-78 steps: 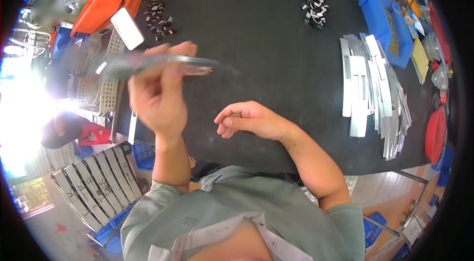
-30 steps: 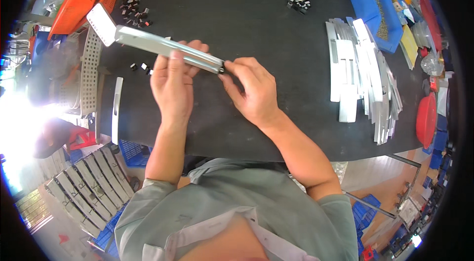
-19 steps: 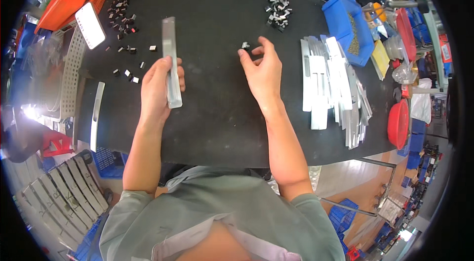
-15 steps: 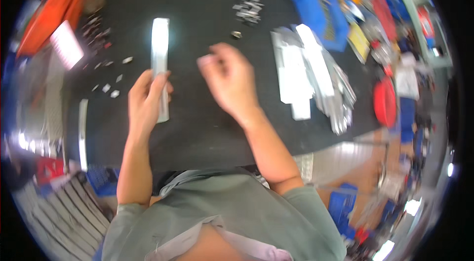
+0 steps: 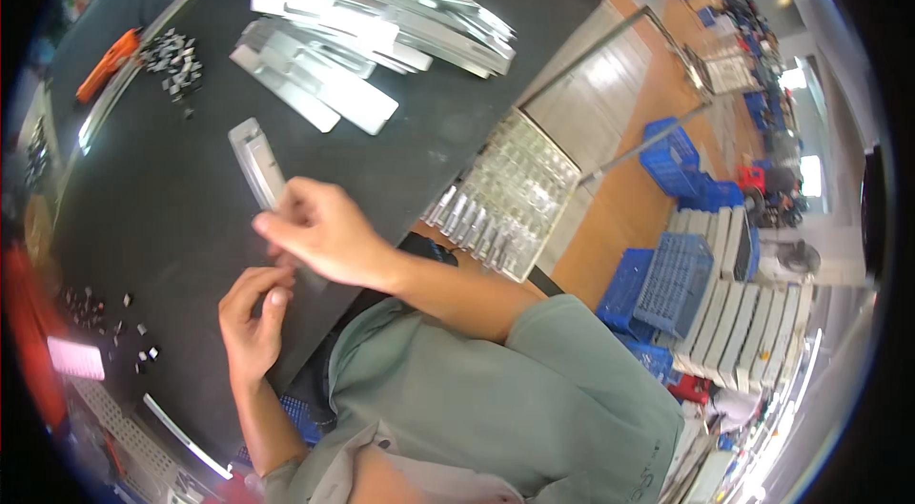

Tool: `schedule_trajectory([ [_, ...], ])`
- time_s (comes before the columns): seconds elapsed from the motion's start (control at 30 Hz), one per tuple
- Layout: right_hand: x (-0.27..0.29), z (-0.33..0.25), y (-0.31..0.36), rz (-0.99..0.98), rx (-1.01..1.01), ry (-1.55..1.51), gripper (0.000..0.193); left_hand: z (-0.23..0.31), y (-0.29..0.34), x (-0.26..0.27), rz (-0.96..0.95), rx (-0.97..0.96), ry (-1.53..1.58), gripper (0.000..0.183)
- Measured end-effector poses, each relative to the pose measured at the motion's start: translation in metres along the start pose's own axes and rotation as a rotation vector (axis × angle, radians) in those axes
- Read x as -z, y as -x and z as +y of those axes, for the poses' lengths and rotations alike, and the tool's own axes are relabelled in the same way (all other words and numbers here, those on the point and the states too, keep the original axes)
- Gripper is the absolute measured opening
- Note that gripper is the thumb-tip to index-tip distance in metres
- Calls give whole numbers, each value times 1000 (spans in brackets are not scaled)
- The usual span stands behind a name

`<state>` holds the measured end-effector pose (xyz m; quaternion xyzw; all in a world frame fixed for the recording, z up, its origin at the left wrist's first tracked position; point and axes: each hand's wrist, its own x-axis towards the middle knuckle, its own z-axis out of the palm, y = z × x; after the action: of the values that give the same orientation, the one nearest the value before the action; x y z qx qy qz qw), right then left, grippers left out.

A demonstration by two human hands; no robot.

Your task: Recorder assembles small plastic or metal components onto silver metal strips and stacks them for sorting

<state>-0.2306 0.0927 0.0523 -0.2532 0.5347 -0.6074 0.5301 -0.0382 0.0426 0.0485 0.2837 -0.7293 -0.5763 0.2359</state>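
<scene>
The right hand [image 5: 319, 232] lies across the near end of a long flat metal strip [image 5: 257, 164] that rests on the black worktable [image 5: 172, 218], its fingers curled down over the strip and pinching at it, closed rather than spread; whether they also hold a small part against it I cannot tell, since the fingers hide the spot; the left hand [image 5: 250, 321] sits just beside it at the table's near edge, half curled, index finger and thumb drawn together close to the strip's hidden end, and what it grips, if anything, does not show; the step in hand looks like fitting or seating something at this end of the strip, both hands working on the same point; the next move seems to call for a steady hold on the strip and fine fingertip work; a pile of similar metal strips [image 5: 372, 27] lies further off, with small dark clips [image 5: 172, 61] scattered beyond.
</scene>
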Motion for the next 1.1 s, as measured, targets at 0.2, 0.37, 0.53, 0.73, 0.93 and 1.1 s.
schedule_trajectory([
  [0.2,33,-28,-17,103,330,1138,25,7,1,9,272,112,-194,14],
  [0.37,1,0,-20,-120,76,565,32,-4,4,12,250,282,55,29],
  [0.53,-49,11,3,-402,-156,-19,44,8,30,-10,463,123,213,51],
  [0.73,-105,32,16,-789,-329,-67,59,12,93,4,760,293,-130,35],
  [0.93,-110,44,8,-873,-227,262,35,22,188,47,1213,648,-737,30],
  [1.1,-87,37,-13,-814,-334,249,26,-13,222,60,1284,867,-1176,64],
])
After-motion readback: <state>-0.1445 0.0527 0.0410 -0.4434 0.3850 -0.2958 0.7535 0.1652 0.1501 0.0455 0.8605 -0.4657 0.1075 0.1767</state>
